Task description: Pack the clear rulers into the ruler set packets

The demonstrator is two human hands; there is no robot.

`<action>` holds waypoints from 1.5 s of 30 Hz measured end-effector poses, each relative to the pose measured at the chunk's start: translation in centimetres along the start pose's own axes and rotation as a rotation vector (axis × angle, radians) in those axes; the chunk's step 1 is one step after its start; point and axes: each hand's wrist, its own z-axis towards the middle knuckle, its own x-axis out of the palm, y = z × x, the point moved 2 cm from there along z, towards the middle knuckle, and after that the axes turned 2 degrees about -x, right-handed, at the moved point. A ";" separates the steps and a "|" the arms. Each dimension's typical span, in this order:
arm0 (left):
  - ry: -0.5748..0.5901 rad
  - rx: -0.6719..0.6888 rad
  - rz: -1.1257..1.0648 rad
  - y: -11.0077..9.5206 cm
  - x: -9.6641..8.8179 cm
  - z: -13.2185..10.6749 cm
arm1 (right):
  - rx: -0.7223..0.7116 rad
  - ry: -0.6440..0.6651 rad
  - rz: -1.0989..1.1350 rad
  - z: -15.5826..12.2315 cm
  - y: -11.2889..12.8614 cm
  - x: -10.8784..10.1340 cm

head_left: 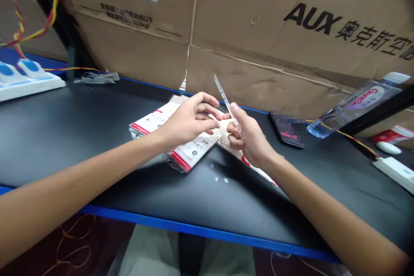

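My right hand point(247, 136) is closed around a thin, clear plastic ruler point(222, 91), seen almost edge-on, its pointed end rising up and to the left. Just left of it, my left hand point(194, 118) hovers with curved fingers apart and nothing visible in them. Its fingertips come close to the right hand's fingers. Beneath the left hand lie white and red flat packages point(183, 159) in clear sleeves, printed with Chinese characters. Another flat red-and-white package point(258, 172) lies under the right hand, partly hidden. Small clear discs point(225, 180) are on the black tabletop point(145, 198) in front.
A phone point(286, 129) lies right of the hands, and a clear bottle point(359, 103) leans beyond it. Power strips sit at the left point(32, 84) and right point(396, 172). Crumpled clear plastic point(98, 77) lies at the back left. Large cardboard point(242, 21) stands behind the table.
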 end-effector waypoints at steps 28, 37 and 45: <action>-0.220 -0.044 0.302 1.4 -2.6 0.6 | -0.211 -0.181 -0.667 0.3 -0.4 -0.9; -0.197 -0.045 0.222 1.6 -2.4 1.0 | -0.143 -0.143 -0.366 0.5 -0.7 -1.3; -0.144 -0.123 0.421 1.3 -1.7 0.3 | -0.170 -0.074 0.003 0.0 0.1 -0.2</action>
